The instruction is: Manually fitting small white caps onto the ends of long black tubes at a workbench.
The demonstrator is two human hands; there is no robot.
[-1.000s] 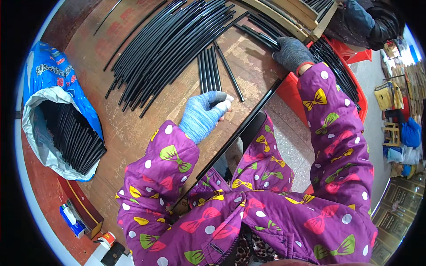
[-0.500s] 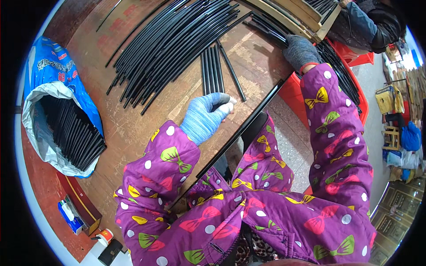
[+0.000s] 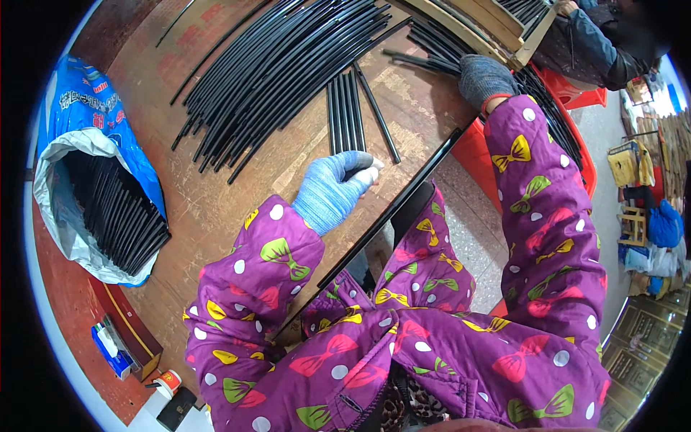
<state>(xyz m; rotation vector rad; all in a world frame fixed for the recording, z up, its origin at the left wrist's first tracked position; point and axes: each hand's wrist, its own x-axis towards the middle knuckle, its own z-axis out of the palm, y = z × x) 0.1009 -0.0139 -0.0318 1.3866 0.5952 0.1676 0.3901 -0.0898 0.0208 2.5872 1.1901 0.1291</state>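
You're prob. picking out black rods (image 3: 423, 60), R hand (image 3: 486, 78) clamping them approx. 1 o'clock, L hand (image 3: 332, 190) resting by other rods (image 3: 346, 115) at 12 (can't tell grip), next move needing a clean lift.

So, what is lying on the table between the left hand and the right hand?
In the head view, one separate black rod lies on the brown tabletop between the left hand and the right hand.

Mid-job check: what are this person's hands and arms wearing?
The left hand wears a light-blue knit glove; the right hand a dark grey one with an orange-red cuff. Both sleeves are purple, printed with yellow, green and pink bows and white dots.
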